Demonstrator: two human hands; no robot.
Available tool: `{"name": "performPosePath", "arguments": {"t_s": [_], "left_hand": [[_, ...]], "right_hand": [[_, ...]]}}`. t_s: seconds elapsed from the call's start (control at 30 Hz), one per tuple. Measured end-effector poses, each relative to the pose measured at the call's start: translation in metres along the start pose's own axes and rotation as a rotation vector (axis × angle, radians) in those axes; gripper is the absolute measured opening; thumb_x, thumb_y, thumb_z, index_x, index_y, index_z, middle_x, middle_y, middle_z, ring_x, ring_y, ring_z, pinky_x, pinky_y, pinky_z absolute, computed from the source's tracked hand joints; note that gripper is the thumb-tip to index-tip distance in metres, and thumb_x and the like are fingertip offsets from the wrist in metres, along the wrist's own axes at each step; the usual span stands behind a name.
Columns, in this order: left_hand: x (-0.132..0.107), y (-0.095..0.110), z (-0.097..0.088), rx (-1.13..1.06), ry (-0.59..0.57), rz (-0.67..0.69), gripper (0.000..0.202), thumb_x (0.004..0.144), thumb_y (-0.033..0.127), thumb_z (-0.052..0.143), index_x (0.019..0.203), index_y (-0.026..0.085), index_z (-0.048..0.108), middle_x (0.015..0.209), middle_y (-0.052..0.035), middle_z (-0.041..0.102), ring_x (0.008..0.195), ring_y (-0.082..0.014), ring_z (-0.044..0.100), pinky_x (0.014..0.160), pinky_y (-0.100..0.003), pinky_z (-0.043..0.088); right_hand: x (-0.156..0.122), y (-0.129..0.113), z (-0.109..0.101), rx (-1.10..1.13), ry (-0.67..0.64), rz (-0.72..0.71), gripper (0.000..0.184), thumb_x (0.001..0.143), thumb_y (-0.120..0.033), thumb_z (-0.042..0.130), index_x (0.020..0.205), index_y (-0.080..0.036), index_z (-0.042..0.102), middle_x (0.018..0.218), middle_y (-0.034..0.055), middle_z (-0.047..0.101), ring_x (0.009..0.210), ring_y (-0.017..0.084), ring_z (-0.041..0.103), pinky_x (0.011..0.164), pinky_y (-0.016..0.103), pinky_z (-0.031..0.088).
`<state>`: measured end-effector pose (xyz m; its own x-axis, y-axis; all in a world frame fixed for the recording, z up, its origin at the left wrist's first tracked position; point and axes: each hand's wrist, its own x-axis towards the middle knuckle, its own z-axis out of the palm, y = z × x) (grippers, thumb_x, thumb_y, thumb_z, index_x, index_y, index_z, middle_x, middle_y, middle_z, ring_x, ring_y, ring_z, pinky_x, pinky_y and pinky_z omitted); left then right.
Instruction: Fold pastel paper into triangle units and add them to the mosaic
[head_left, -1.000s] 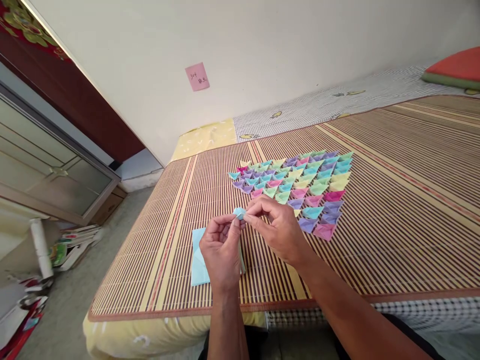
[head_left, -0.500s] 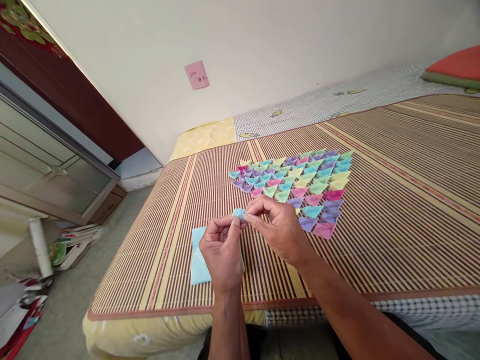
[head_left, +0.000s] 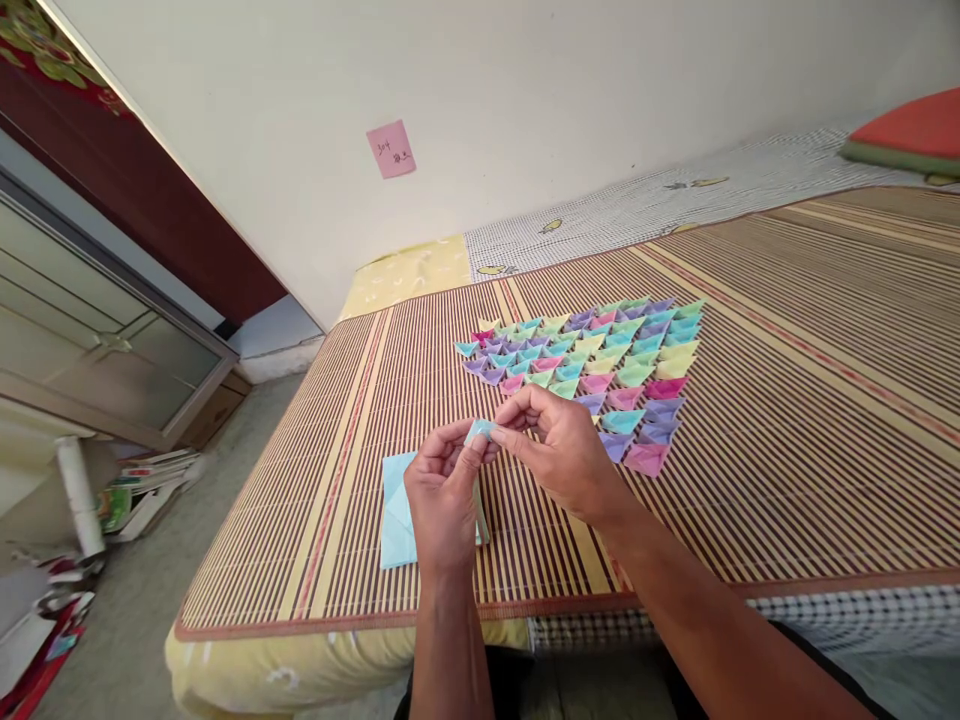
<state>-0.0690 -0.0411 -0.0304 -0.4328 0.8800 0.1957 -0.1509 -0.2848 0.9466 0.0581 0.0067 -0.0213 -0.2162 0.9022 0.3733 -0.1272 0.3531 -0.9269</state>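
Between my two hands is a small light-blue folded paper piece (head_left: 478,430), held above the mat. My left hand (head_left: 448,490) pinches it from the left with thumb and fingers, and my right hand (head_left: 559,450) grips its right end between thumb and forefinger. Beneath my left hand lies a stack of light-blue paper sheets (head_left: 397,515), partly covered by that hand. Just beyond my right hand, many small folded paper boats (head_left: 592,350) in pink, purple, green, yellow and blue stand in close rows; my right hand hides some of them.
A striped bamboo mat (head_left: 337,470) covers the bed, over yellow and checked cloth. A pink note (head_left: 391,149) sticks to the wall behind. At the far right lies a red and green cushion (head_left: 911,135). Papers and books (head_left: 157,480) lie on the floor at left.
The folded paper piece has turned slightly and now shows a more pointed top. My left hand has shifted a little to the right; both hands keep their grip.
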Motion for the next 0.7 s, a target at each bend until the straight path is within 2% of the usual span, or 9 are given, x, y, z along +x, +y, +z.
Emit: {"name": "performPosePath", "arguments": {"t_s": [0.07, 0.17, 0.27, 0.47, 0.57, 0.7], "left_hand": [[0.001, -0.001, -0.003, 0.002, -0.033, -0.019, 0.013, 0.083, 0.027, 0.085, 0.088, 0.017, 0.078, 0.079, -0.0022, 0.077, 0.073, -0.0110, 0.071, 0.073, -0.021, 0.059], [0.001, -0.003, -0.005, -0.025, -0.008, -0.002, 0.012, 0.083, 0.027, 0.085, 0.084, 0.018, 0.078, 0.074, -0.0006, 0.075, 0.069, -0.0106, 0.068, 0.070, -0.021, 0.056], [-0.001, -0.003, -0.003, -0.039, 0.008, 0.004, 0.012, 0.082, 0.027, 0.084, 0.082, 0.018, 0.077, 0.072, -0.0004, 0.074, 0.068, -0.0111, 0.066, 0.070, -0.022, 0.055], [-0.003, -0.007, 0.001, -0.022, 0.052, -0.015, 0.014, 0.082, 0.027, 0.084, 0.078, 0.017, 0.075, 0.069, 0.0008, 0.070, 0.066, -0.0102, 0.063, 0.069, -0.021, 0.053], [0.000, -0.012, 0.001, -0.023, 0.054, -0.034, 0.017, 0.080, 0.029, 0.085, 0.077, 0.016, 0.074, 0.070, -0.0005, 0.071, 0.066, -0.0107, 0.063, 0.068, -0.021, 0.053], [0.002, -0.008, 0.000, -0.046, 0.022, -0.079, 0.022, 0.083, 0.035, 0.084, 0.088, 0.015, 0.076, 0.075, -0.0026, 0.074, 0.068, -0.0118, 0.067, 0.068, -0.022, 0.055]], "right_hand": [[0.001, 0.000, -0.002, -0.009, -0.028, 0.008, 0.008, 0.085, -0.023, 0.074, 0.088, -0.020, 0.067, 0.079, 0.0003, 0.069, 0.074, 0.017, 0.067, 0.069, 0.031, 0.056], [0.002, -0.002, -0.005, -0.013, -0.110, 0.036, 0.009, 0.090, -0.028, 0.072, 0.087, -0.019, 0.069, 0.079, 0.0011, 0.071, 0.074, 0.017, 0.067, 0.069, 0.031, 0.054], [0.002, -0.005, -0.007, -0.049, -0.177, 0.032, 0.021, 0.096, -0.033, 0.067, 0.079, -0.019, 0.068, 0.073, 0.0006, 0.069, 0.070, 0.016, 0.064, 0.066, 0.030, 0.049], [-0.002, -0.001, -0.003, -0.176, -0.142, -0.062, 0.025, 0.099, -0.030, 0.061, 0.076, -0.019, 0.062, 0.070, -0.0015, 0.060, 0.067, 0.015, 0.056, 0.064, 0.030, 0.042], [0.000, 0.007, -0.002, -0.204, -0.146, -0.052, 0.026, 0.099, -0.031, 0.059, 0.075, -0.019, 0.060, 0.070, -0.0011, 0.059, 0.067, 0.015, 0.054, 0.064, 0.030, 0.040], [0.004, 0.010, -0.008, -0.154, -0.171, -0.028, 0.026, 0.100, -0.032, 0.058, 0.078, -0.018, 0.063, 0.070, -0.0018, 0.058, 0.068, 0.015, 0.052, 0.063, 0.030, 0.039]]}}
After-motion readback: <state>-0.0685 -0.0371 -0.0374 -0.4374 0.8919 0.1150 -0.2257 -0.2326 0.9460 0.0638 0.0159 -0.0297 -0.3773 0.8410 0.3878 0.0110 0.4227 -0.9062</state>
